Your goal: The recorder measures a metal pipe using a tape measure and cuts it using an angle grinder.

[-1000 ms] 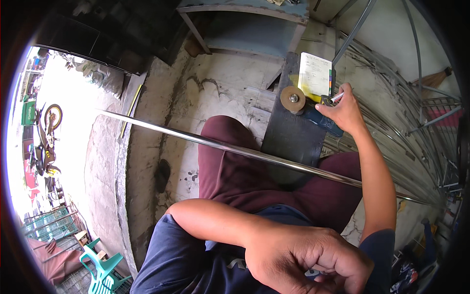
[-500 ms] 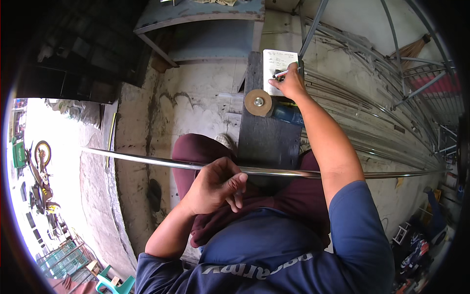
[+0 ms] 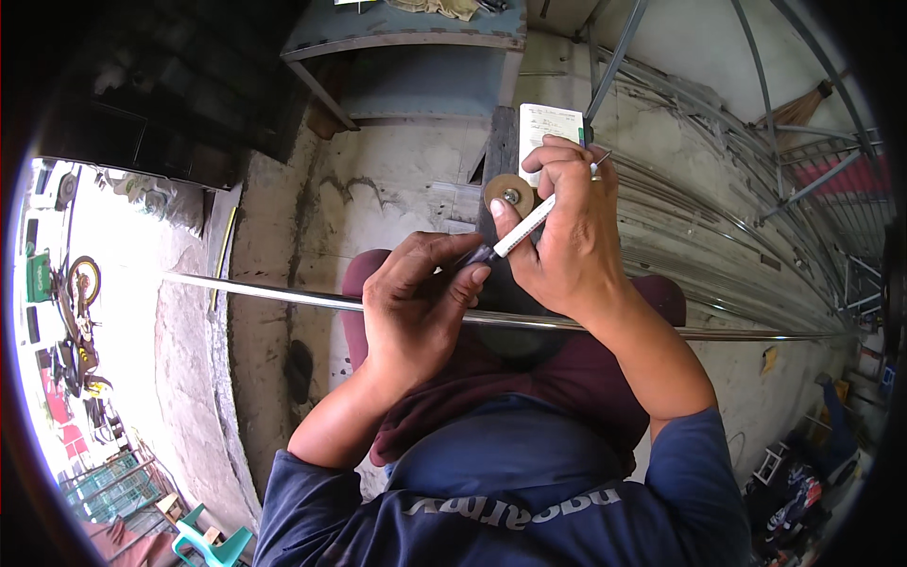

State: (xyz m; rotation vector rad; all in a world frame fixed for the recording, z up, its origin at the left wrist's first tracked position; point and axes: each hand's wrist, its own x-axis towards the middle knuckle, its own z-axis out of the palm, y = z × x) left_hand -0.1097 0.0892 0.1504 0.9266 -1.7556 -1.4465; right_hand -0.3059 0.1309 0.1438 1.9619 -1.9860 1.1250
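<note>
My right hand [image 3: 572, 236] is closed round a slim white marker [image 3: 524, 228] that slants down toward my left hand. A thin pointed piece also sticks out past its fingers; I cannot make out what it is. My left hand [image 3: 416, 298] pinches the dark cap [image 3: 480, 255] at the marker's lower end, the two hands meeting there above my lap. Under both hands a long shiny metal tube [image 3: 265, 292] lies across my thighs. Just beyond, a brown abrasive disc [image 3: 507, 196] with a central nut sits on a dark bench, partly behind my right hand.
An open notebook [image 3: 548, 123] with handwriting lies on the bench's far end. Several long metal bars [image 3: 680, 213] rest on the floor at right, below a grey metal frame [image 3: 619, 57]. A grey table [image 3: 406, 42] stands ahead. At left is a motorbike [image 3: 80, 331].
My right hand has come back from the notebook toward me, bringing the marker. My left hand has risen from beside the tube and taken hold of the marker's dark cap.
</note>
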